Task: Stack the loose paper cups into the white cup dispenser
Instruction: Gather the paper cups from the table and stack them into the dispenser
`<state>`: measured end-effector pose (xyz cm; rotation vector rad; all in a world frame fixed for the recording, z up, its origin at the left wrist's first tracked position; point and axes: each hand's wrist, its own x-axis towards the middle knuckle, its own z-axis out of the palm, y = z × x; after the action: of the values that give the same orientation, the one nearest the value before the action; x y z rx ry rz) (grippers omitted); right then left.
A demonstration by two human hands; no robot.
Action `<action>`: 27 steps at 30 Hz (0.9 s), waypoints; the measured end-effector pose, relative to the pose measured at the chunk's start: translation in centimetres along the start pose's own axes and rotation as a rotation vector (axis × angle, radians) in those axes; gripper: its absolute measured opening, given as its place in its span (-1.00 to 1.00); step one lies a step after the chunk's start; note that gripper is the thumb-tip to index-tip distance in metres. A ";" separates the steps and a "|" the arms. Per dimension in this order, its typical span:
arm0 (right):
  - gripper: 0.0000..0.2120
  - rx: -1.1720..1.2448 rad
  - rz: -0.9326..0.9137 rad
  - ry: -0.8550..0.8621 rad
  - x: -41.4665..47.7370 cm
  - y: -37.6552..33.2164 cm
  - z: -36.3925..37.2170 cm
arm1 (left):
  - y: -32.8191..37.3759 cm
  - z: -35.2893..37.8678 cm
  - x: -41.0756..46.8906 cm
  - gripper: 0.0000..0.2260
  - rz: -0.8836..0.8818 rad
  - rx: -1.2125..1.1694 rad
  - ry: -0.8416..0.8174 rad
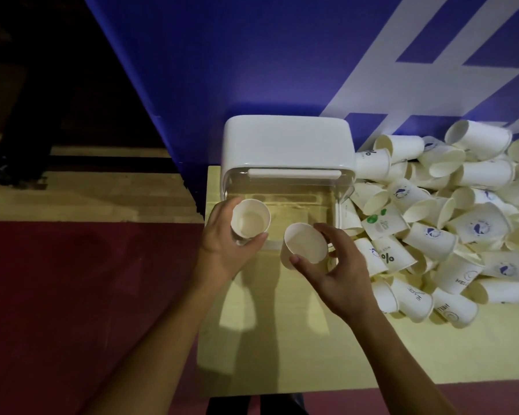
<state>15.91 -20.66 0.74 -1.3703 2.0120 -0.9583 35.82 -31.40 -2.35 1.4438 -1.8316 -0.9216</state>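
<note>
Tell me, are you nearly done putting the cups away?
Not nearly. No stacked cups show through the clear front of the white dispenser. The left hand holds one cup and the right hand holds a second cup just before it. A big pile of loose cups is left.

white cups (450,211) piled at the right of the frame, some printed with blue logos, one green. white dispenser (285,145), pale yellow bench (282,339), blue backdrop (237,55) with white stripes, dark red floor (87,295).
</note>
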 end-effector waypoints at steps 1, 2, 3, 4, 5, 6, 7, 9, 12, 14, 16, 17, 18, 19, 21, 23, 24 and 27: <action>-0.38 -0.004 -0.001 -0.006 0.1 0.1 0.0 | -0.2 0.2 0.1 -0.32 -0.007 0.011 -0.006; -0.38 -0.010 -0.003 -0.010 0.3 0.2 0.1 | -0.4 0.5 0.2 -0.32 -0.012 0.024 -0.010; -0.38 -0.015 -0.004 -0.014 0.5 0.4 0.2 | -0.6 0.8 0.3 -0.32 -0.019 0.037 -0.014; -0.38 -0.018 -0.002 -0.017 0.6 0.5 0.2 | -0.8 1.1 0.4 -0.32 -0.029 0.049 -0.019; -0.38 -0.020 0.003 -0.019 0.8 0.6 0.3 | -1.1 1.4 0.5 -0.32 -0.038 0.063 -0.026; -0.38 -0.018 0.010 -0.021 0.9 0.6 0.3 | -1.4 1.7 0.6 -0.32 -0.044 0.079 -0.032; -0.38 -0.013 0.016 -0.024 1.0 0.6 0.4 | -1.7 1.9 0.7 -0.32 -0.049 0.101 -0.040; -0.38 -0.010 0.021 -0.030 1.2 0.7 0.5 | -2.5 2.3 1.1 -0.33 -0.060 0.166 -0.060; -0.39 -0.026 0.021 -0.034 1.4 0.8 0.6 | -3.3 2.7 1.6 -0.31 -0.030 0.278 -0.072; -0.39 -0.031 0.030 -0.036 1.5 0.9 0.8 | -3.7 2.8 1.7 -0.30 0.000 0.326 -0.073; -0.39 -0.021 0.035 -0.037 1.6 0.9 1.0 | -3.9 2.9 1.9 -0.28 0.013 0.363 -0.085; -0.38 -0.018 0.034 -0.038 1.6 0.8 1.0 | -3.9 2.9 2.0 -0.27 0.010 0.380 -0.097; -0.37 -0.014 0.031 -0.038 1.7 0.7 1.1 | -3.9 2.9 2.0 -0.26 0.003 0.394 -0.113; -0.36 -0.010 0.027 -0.037 1.8 0.6 1.2 | -4.0 2.9 2.0 -0.24 -0.003 0.398 -0.128; -0.34 0.004 0.008 -0.029 2.1 0.2 1.3 | -3.9 2.7 1.8 -0.21 -0.013 0.352 -0.139; -0.34 0.024 -0.011 -0.019 2.5 -0.4 1.4 | -3.7 2.0 1.3 -0.28 -0.022 0.231 -0.113; -0.35 0.032 -0.021 -0.014 2.8 -0.7 1.6 | -3.5 1.4 1.0 -0.35 -0.017 0.158 -0.077; -0.35 0.039 -0.054 -0.014 3.6 -1.8 2.5 | -2.8 -0.2 -0.1 -0.51 -0.073 -0.067 0.005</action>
<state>17.52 -25.12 0.53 -1.4128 1.9450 -1.0032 37.52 -31.80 -4.50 1.4791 -1.7382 -1.0049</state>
